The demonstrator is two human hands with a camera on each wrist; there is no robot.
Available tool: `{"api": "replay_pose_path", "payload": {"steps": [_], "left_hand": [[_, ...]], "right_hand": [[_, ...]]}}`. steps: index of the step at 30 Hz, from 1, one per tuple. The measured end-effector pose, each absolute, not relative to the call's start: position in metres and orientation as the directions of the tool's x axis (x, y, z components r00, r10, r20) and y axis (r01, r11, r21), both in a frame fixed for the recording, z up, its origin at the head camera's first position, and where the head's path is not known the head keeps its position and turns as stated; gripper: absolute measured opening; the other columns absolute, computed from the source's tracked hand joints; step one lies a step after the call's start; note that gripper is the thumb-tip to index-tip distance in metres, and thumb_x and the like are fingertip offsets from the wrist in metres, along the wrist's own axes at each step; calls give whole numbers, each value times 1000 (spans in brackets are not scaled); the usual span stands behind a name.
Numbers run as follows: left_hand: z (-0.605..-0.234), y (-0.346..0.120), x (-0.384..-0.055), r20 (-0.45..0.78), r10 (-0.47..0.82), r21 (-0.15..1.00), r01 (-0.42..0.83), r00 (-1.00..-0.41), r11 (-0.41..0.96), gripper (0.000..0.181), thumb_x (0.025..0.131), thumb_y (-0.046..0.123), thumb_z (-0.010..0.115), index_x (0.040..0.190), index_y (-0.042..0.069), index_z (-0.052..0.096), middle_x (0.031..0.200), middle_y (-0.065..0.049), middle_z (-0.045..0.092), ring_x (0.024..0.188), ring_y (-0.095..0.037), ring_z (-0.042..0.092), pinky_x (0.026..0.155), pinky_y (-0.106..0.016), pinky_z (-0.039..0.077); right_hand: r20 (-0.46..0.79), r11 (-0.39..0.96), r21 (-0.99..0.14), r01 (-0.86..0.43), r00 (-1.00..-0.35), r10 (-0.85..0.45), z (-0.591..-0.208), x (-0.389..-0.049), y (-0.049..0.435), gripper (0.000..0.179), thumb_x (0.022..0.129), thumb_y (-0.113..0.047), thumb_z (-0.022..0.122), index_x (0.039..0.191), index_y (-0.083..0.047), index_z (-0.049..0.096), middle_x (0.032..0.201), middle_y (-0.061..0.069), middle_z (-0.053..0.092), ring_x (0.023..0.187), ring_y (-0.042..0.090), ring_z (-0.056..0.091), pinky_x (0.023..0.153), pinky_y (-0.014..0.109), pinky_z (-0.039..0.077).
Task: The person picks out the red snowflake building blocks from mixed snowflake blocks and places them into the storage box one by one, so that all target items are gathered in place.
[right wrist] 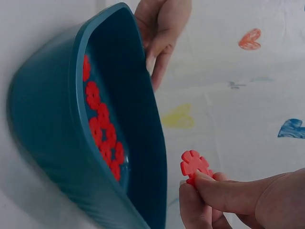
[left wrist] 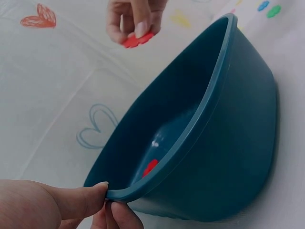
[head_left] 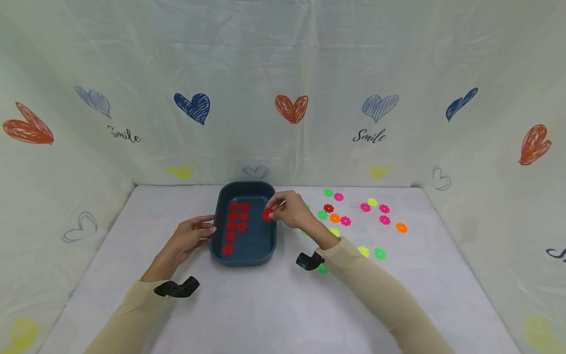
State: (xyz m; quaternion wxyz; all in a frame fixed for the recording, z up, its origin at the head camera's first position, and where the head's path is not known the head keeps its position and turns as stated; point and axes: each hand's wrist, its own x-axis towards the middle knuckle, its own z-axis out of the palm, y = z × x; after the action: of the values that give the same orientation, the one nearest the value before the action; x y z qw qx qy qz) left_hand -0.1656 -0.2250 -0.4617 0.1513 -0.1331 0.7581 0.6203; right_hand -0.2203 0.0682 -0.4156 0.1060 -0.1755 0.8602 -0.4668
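A deep blue-green plastic tub (head_left: 258, 246) stands on the white table, with several red flower-shaped discs (head_left: 230, 236) lying on its floor, mostly along the left side. My left hand (head_left: 187, 237) grips the tub's left rim; in the left wrist view the thumb lies over the rim (left wrist: 125, 194) with fingers beneath. Over the right side of the tub, my right hand (head_left: 289, 209) pinches one red flower-shaped disc (right wrist: 194, 163) between thumb and fingers. That disc is held above the rim, apart from the other discs.
To the right of the tub, loose flower-shaped discs are scattered: green (head_left: 380, 253), pink (head_left: 384, 220), orange (head_left: 401, 227), yellow (head_left: 363, 251) and one dark red (head_left: 328, 208). My right forearm hides part of that area. A white curtain (head_left: 247, 59) with printed hearts surrounds the table.
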Motion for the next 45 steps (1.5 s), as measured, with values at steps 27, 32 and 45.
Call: {"api": "replay_pose_path", "payload": {"steps": [27, 32, 45], "left_hand": [[-460, -222, -168, -397, -36, 899, -396, -917, 190, 57, 104, 1, 64, 157, -4, 44, 120, -10, 60, 89, -9, 60, 75, -22, 56], [-460, -222, -168, -397, -40, 899, -397, -917, 183, 56, 104, 0, 64, 157, -4, 45, 117, -9, 60, 88, -9, 60, 74, -22, 56], [-462, -222, -166, -399, -50, 897, -401, -916, 184, 56, 104, 0, 64, 156, -3, 46, 117, -9, 60, 87, -10, 59, 74, -23, 55]], "right_hand": [[-181, 653, -711, -260, -830, -527, -419, -246, 11, 15, 86, 7, 82, 98, -2, 80, 80, 3, 69, 72, 11, 60, 64, 21, 49], [-198, 664, -702, -259, -824, -531, -421, -251, 5, 17, 84, 9, 81, 96, -3, 80, 78, 2, 69, 69, 10, 60, 61, 20, 47], [-243, 697, -678, -234, -824, -513, -430, -258, -13, 16, 83, 7, 85, 96, -2, 81, 77, 3, 69, 68, 11, 60, 61, 19, 48]]}}
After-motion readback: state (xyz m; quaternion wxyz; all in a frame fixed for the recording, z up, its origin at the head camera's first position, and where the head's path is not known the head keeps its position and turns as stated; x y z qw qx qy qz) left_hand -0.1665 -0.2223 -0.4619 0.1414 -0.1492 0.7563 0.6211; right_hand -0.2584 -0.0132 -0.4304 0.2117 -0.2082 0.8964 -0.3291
